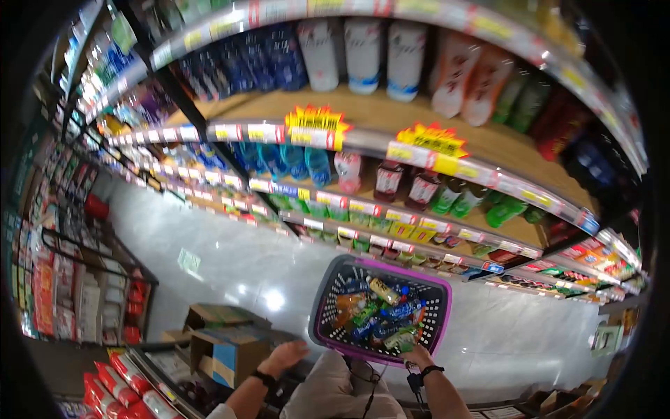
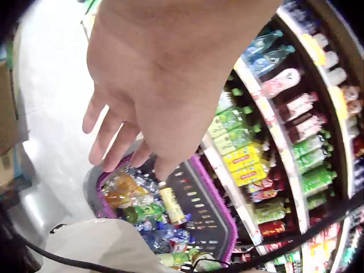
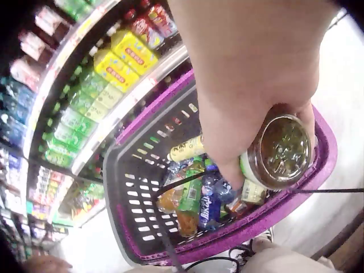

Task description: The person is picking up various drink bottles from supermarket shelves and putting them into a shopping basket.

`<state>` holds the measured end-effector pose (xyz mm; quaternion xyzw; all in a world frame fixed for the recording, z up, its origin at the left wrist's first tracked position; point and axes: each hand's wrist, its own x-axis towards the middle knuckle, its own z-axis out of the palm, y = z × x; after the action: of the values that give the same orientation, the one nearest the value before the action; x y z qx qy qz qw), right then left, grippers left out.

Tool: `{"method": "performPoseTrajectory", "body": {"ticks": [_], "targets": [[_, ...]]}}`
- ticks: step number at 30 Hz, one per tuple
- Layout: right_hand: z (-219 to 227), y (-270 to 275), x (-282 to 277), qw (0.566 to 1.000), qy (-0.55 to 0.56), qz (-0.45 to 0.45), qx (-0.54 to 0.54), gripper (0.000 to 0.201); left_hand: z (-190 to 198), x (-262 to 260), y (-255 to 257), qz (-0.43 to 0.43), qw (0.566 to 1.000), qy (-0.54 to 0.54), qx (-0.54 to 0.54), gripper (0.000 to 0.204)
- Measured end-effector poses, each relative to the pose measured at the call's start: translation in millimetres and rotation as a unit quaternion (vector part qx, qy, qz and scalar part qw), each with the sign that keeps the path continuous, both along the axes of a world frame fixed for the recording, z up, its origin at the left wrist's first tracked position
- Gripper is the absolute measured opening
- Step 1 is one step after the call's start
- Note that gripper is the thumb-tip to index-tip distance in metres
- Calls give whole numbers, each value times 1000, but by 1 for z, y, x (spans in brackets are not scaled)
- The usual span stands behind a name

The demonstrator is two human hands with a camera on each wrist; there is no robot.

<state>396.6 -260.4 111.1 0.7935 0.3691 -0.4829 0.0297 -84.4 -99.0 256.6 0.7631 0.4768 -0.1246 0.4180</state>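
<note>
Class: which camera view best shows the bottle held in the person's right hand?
The right wrist view: the bottle fills the frame end-on, gripped by the right hand over the purple-rimmed basket. In the head view that hand is small at the basket's edge, the bottle indistinct. The left wrist view doesn't show it.

One purple basket (image 1: 440,307), two hands, one bottle (image 3: 280,152) held, two cardboard boxes (image 1: 223,349).
</note>
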Motion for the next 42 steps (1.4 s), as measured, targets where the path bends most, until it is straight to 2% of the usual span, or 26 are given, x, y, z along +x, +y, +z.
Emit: {"method": "performPoseTrajectory", "body": {"ticks": [1,2,3,4,5,6,7,8,9,10,11,12,14,15,16,18,19,21,22,24,26,28,29,30,33,42], "targets": [[19,20,-6,995,17,-99,15,67,24,0,14,-71,994,1,87,37],[52,1,-4,982,39,-187,1,68,60,8,-7,-132,981,6,144,37],[69,-53,8,970,34,-242,9,60,81,27,-24,-62,997,-25,38,37],[39,-36,-10,937,72,-296,171,53,109,18,-20,-4,995,-43,91,36],[50,-38,-16,931,81,-295,200,53,125,14,-37,1,988,-72,133,38],[75,-56,-10,901,140,-377,163,51,142,19,-35,4,992,-73,105,38],[64,-62,-24,846,226,-448,181,48,149,8,-44,-35,977,-73,196,39],[66,-70,-24,836,281,-438,173,51,154,7,-65,-68,961,-77,258,40],[95,-69,-27,830,296,-448,154,53,167,14,-60,-74,980,-38,183,44],[102,-81,-20,813,317,-444,204,55,192,22,-71,-54,986,-81,136,48],[117,-108,-21,825,302,-413,239,56,213,24,-99,-42,987,-100,115,48],[148,-103,-18,848,279,-386,233,58,236,29,-88,-16,992,-110,55,49],[210,-105,-16,792,325,-382,349,57,259,44,-108,-40,985,-150,70,49],[283,-79,-14,783,362,-368,347,58,277,53,-98,-17,979,-194,63,50],[324,-102,-22,755,398,-378,360,59,291,67,-107,-46,980,-189,46,50],[350,-98,-19,723,447,-379,366,58,323,90,-95,-12,966,-257,34,50],[354,-122,-17,713,431,-396,386,58,320,109,-107,-43,963,-266,31,50],[381,-113,-29,636,560,-345,404,57,331,124,-106,-13,949,-315,-9,51],[384,-121,-40,627,554,-353,419,57,334,141,-111,-34,948,-315,-8,51],[393,-138,-63,652,577,-280,405,58,347,164,-138,-146,949,-278,27,51],[402,-140,-65,638,609,-281,379,62,357,170,-145,-151,956,-251,9,52],[437,-146,-80,705,526,-205,429,67,346,178,-155,-182,930,-314,-52,51],[451,-146,-84,743,495,-202,402,75,351,179,-155,-195,935,-287,-76,54],[454,-147,-88,734,499,-205,413,75,348,180,-154,-205,936,-278,-69,54],[479,-148,-96,779,431,-78,449,79,325,181,-152,-316,922,-220,-39,65],[501,-150,-105,736,434,-116,506,82,352,174,-172,-222,927,-280,-114,86]]}}
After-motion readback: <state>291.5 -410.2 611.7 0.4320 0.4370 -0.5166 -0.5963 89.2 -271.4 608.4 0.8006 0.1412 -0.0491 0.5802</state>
